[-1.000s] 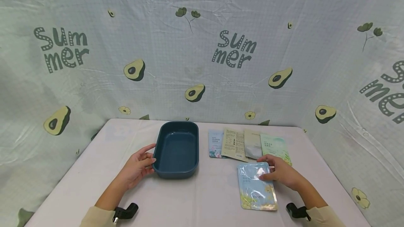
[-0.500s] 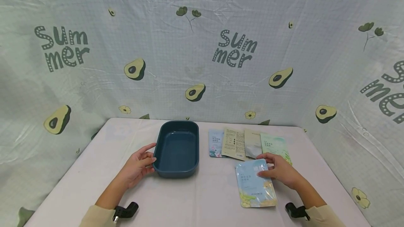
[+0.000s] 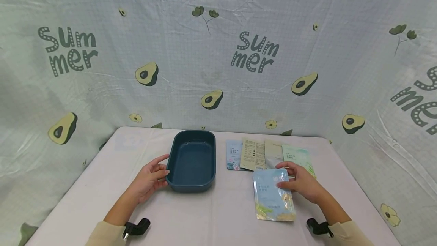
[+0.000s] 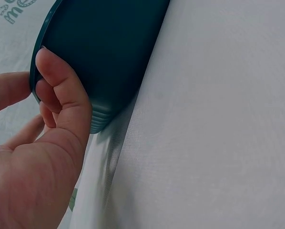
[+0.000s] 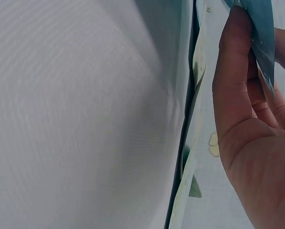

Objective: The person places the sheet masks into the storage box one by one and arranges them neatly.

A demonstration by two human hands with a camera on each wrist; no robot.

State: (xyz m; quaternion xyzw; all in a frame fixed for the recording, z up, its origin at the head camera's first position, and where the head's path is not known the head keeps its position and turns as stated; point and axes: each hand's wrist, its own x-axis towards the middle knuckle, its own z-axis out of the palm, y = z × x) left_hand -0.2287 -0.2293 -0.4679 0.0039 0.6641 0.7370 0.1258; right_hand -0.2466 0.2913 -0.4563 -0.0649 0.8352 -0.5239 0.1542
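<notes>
My left hand [image 3: 149, 180] holds the left side of a deep blue rectangular tray [image 3: 191, 164], which has nothing in it. In the left wrist view, the thumb [image 4: 61, 78] lies against the tray wall [image 4: 109, 47], with a finger at the rim. At the right, my right hand [image 3: 301, 183] pinches a glossy light blue sheet mask packet [image 3: 271, 198] by its upper right edge. The right wrist view shows this packet [image 5: 264, 38] edge-on between thumb and fingers. Whether its lower end touches the table is unclear.
Behind the right hand several packets overlap in a row: blue floral [image 3: 233, 155], beige printed [image 3: 252, 155], silver-beige [image 3: 274, 155] and pale green [image 3: 296, 156]. A white cloth covers the table [image 3: 218, 219]. An avocado-print curtain [image 3: 177, 48] hangs behind it.
My right hand has drawn the light blue packet slightly up and to the left, and it now overlaps the lower edges of the row behind. The left hand and tray stay put.
</notes>
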